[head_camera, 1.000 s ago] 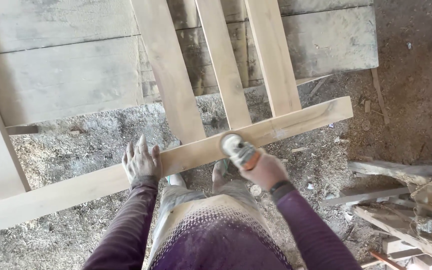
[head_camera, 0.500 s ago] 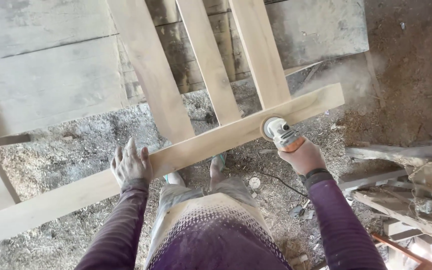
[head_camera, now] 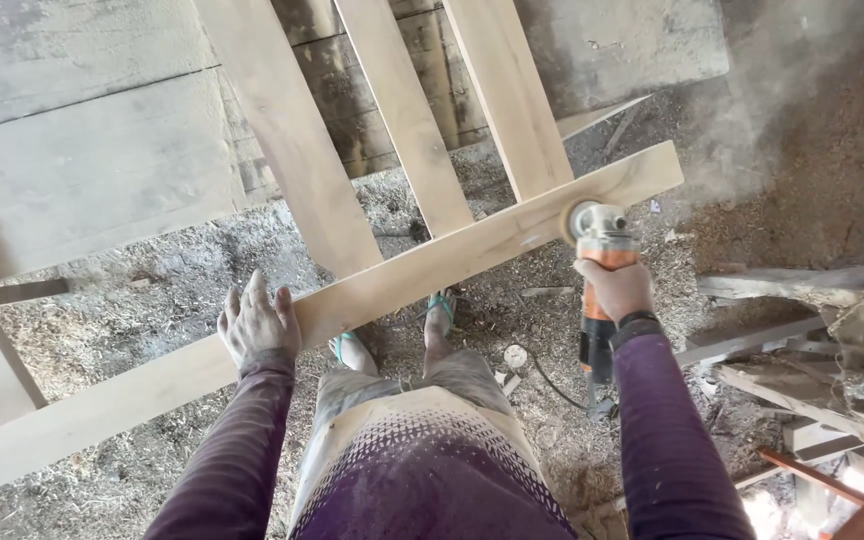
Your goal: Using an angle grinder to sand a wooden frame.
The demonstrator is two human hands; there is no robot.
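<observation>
A long pale wooden plank (head_camera: 392, 285) runs slantwise from lower left to upper right, laid across three other planks (head_camera: 407, 120). My left hand (head_camera: 258, 325) lies flat on it, fingers spread, pressing it down. My right hand (head_camera: 616, 288) grips an orange and grey angle grinder (head_camera: 597, 250). The grinder's disc touches the plank's near edge close to its right end. A cloud of dust (head_camera: 752, 110) rises past that end.
Wide grey boards (head_camera: 92, 170) lie at the upper left. Sawdust and shavings cover the ground (head_camera: 152, 290). A heap of scrap wood (head_camera: 832, 350) sits at the right. The grinder's cable (head_camera: 552, 385) trails over the ground by my feet.
My right hand has run the grinder to the right along the plank's edge, toward its right end. Dust has risen there. My left hand has stayed on the plank.
</observation>
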